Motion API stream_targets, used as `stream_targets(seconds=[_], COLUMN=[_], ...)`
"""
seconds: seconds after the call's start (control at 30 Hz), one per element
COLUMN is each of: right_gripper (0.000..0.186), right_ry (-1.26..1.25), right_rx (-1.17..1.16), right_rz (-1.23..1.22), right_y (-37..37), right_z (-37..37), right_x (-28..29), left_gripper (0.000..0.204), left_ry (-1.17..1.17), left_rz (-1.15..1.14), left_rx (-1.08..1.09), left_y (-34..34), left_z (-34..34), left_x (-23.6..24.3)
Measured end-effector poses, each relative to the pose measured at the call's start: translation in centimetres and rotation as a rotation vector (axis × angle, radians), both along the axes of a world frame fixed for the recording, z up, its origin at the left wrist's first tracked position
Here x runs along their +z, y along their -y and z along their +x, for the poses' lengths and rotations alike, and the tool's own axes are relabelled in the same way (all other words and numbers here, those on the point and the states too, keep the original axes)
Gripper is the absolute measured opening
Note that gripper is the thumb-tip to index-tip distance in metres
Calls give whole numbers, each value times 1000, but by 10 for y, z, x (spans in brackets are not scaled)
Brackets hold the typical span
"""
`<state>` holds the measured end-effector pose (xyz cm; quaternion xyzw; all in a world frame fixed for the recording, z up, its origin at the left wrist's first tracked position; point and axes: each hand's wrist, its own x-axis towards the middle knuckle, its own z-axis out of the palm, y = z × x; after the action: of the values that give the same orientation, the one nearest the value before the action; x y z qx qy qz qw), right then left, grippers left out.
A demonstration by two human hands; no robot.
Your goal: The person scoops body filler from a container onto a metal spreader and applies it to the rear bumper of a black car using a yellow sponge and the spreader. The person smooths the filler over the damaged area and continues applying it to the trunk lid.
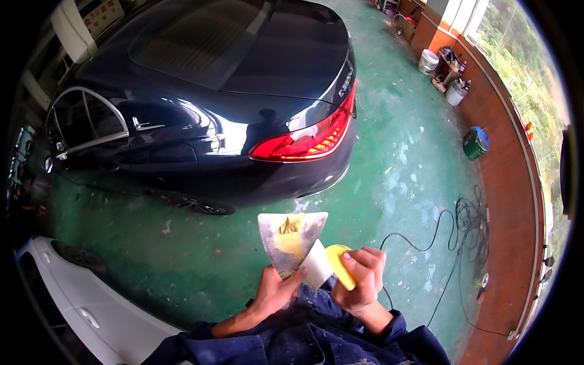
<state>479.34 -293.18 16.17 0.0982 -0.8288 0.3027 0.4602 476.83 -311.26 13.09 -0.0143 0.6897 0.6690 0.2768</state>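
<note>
My left hand [277, 293] is closed round the narrow lower end of a wide putty knife [274, 233]. Yellow putty [293, 244] is smeared over the middle of its flared blade, with a darker greenish patch near the top. My right hand [363, 277] grips a yellow flat piece with a rounded edge [338, 263], thumb on its face. Between the two hands sits a plain white piece [316, 266]; I cannot tell which hand holds it or whether it joins the yellow one. Both hands are in front of my body, above the floor.
A dark car [231, 134] stands ahead, its red tail light [304, 141] nearest me. A white car [103, 304] is at lower left. Black cable [471, 225] lies coiled on the green floor [401, 182]. Along the right wall are a green bucket [475, 146] and white pails [428, 61].
</note>
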Motion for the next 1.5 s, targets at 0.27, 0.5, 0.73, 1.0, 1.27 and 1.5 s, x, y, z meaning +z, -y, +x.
stream_targets(seconds=[0.27,0.5,0.73,1.0,1.27,1.5], right_gripper=[48,47,53,55,43,19], right_ry=[-26,-136,-173,-170,20,201], right_rx=[88,53,67,18,246,162], right_rz=[42,26,87,102,-108,-1345], right_y=[23,24,16,9,-6,-66], right_z=[-11,-20,-21,-23,-28,-31], right_x=[-2,1,-1,-2,-2,-66], left_gripper=[20,23,31,32,24,11], left_ry=[-438,-586,-808,-1014,-775,-304], left_rz=[-106,-205,-334,-522,-481,-326], left_rx=[2,-25,-94,-198,-150,207], left_y=[-25,-29,-37,-48,-49,-21], left_z=[9,8,4,0,-3,-78], left_x=[-22,-22,-13,-14,-25,-29])
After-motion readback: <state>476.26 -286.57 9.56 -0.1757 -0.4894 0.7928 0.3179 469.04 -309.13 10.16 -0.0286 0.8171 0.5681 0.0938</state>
